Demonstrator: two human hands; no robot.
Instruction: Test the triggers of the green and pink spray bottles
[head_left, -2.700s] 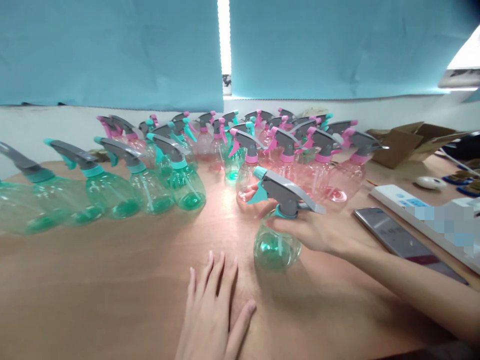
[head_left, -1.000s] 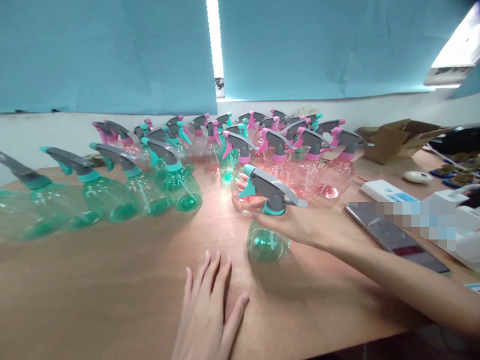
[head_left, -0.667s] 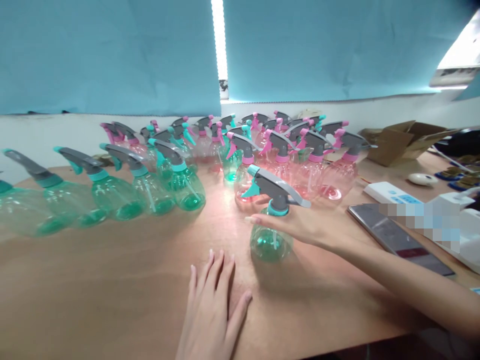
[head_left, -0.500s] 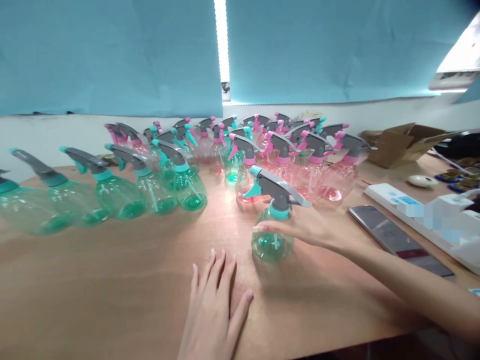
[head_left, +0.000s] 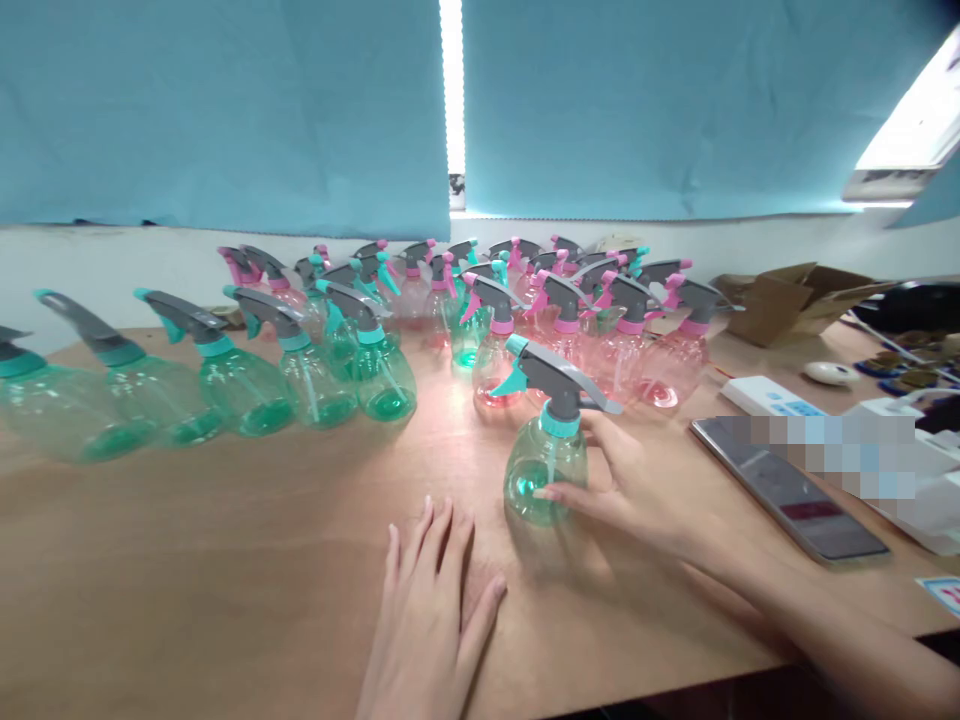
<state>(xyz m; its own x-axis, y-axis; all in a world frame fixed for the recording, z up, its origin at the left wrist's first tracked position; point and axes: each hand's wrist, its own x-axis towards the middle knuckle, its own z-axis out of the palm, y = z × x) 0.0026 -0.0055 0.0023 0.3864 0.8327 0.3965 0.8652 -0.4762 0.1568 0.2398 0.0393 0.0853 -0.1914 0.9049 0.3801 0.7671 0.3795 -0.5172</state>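
In the head view a green spray bottle (head_left: 541, 455) with a grey and turquoise trigger head stands upright on the wooden table (head_left: 247, 560). My right hand (head_left: 637, 490) grips it from the right, thumb against the lower front; the other fingers go partly out of sight behind it. To the left of this bottle, my left hand (head_left: 431, 600) lies flat on the tabletop, fingers stretched out and holding nothing. Close behind the gripped bottle stands a pink spray bottle (head_left: 495, 365).
Several green spray bottles (head_left: 386, 375) form a row at the left. Pink spray bottles (head_left: 664, 360) and mixed ones crowd the back. To the right are a phone (head_left: 787, 490), a white power strip (head_left: 765, 395), a white mouse (head_left: 830, 373) and an open cardboard box (head_left: 780, 305).
My right thumb has slid down and to the right on the green bottle, and the hand sits lower. The bottle and my left hand have stayed almost in place. The view has shifted slightly.
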